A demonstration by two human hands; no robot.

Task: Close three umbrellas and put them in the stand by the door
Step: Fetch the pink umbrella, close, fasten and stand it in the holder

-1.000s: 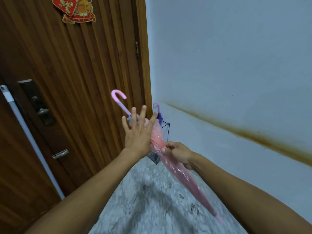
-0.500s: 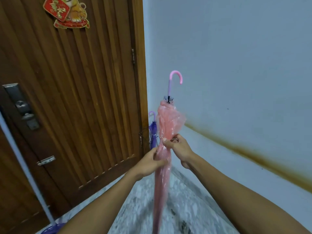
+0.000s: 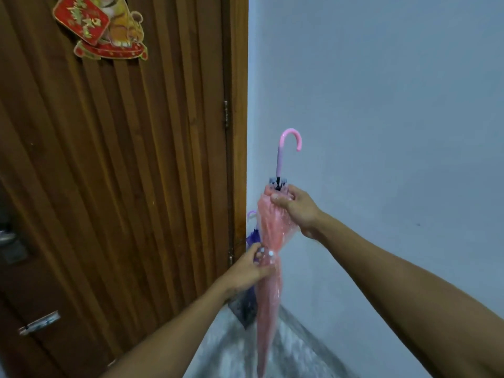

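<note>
**Pink umbrella upright in both hands, stand low and ahead in the corner**

You hold the pink umbrella (image 3: 268, 241) between your two hands, its long axis close to vertical: the hooked handle (image 3: 289, 144) points up, and the tip hangs down near the floor, blurred at the lower edge of the view. Your right hand (image 3: 296, 207) is clenched around the top of the folded canopy, just under the handle shaft. Your left hand (image 3: 252, 268) pinches the canopy lower down, at the waist, where a small white snap (image 3: 270, 253) on the tie strap shows by your fingertips; whether that strap is fastened cannot be told.

The stand (image 3: 245, 312) sits in the corner between the wooden door (image 3: 122, 173) and the pale wall (image 3: 381, 105), directly behind the umbrella and below your hands. A purple umbrella (image 3: 252, 236) already stands in it, touching or just beside the pink canopy as seen from here. The left hand is the nearer one to the stand. Since the tip already points down, the move will probably call for carrying the umbrella forward and lowering it along its own axis, keeping clear of the purple one.

A red and gold decoration (image 3: 101, 25) with a cartoon tiger hangs on the door; it carries gold characters, too blurred to read. No brand or label shows on either umbrella.
</note>
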